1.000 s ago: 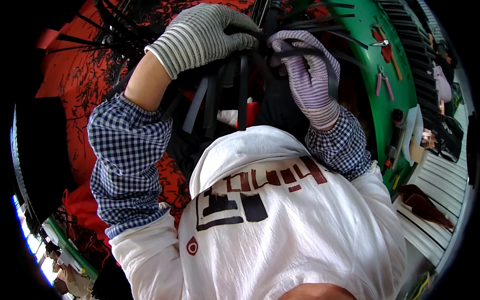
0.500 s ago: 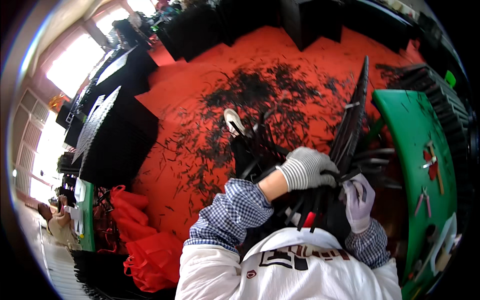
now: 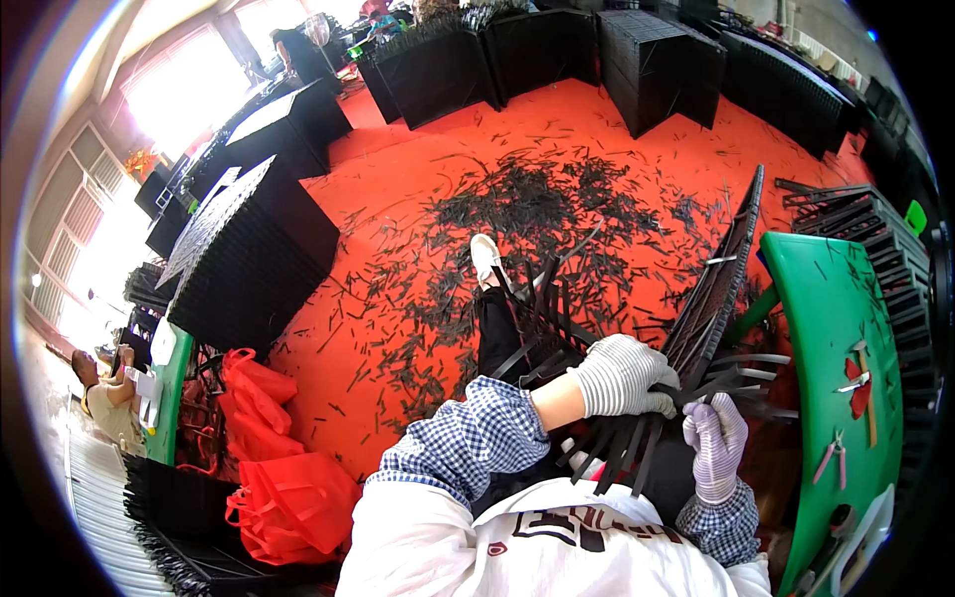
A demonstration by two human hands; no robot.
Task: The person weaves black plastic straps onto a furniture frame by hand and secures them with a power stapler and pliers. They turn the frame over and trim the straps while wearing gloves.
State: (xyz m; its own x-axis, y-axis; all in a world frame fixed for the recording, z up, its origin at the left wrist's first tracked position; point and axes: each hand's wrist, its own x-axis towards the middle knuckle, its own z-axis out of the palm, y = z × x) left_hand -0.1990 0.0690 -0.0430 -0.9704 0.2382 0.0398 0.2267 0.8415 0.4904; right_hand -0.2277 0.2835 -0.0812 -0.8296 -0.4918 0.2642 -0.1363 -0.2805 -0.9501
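A dark woven piece (image 3: 718, 289) of black flat strips leans in front of me, with a light band across its upper part. Loose black strips (image 3: 622, 453) hang from its near end over my lap, and others stick up beside my leg. My left hand (image 3: 625, 378), in a white striped glove, is closed on the strips at the near end, fingertips pointing right. Just right of it, my right hand (image 3: 716, 443), in a pale purplish glove, has its fingers curled together against a black strip. The exact pinch is partly hidden.
At right stands a green table (image 3: 831, 328) with a hammer (image 3: 869, 408) and pink-handled pliers (image 3: 831, 461). Black scraps (image 3: 537, 199) litter the red floor. Black woven boxes (image 3: 254, 259) stand around. Red bags (image 3: 293, 507) lie at left; another person (image 3: 109, 398) sits beyond.
The whole view has shifted, so the surroundings sit lower. My right hand has drawn slightly down and away from the left hand, which stays on the strips.
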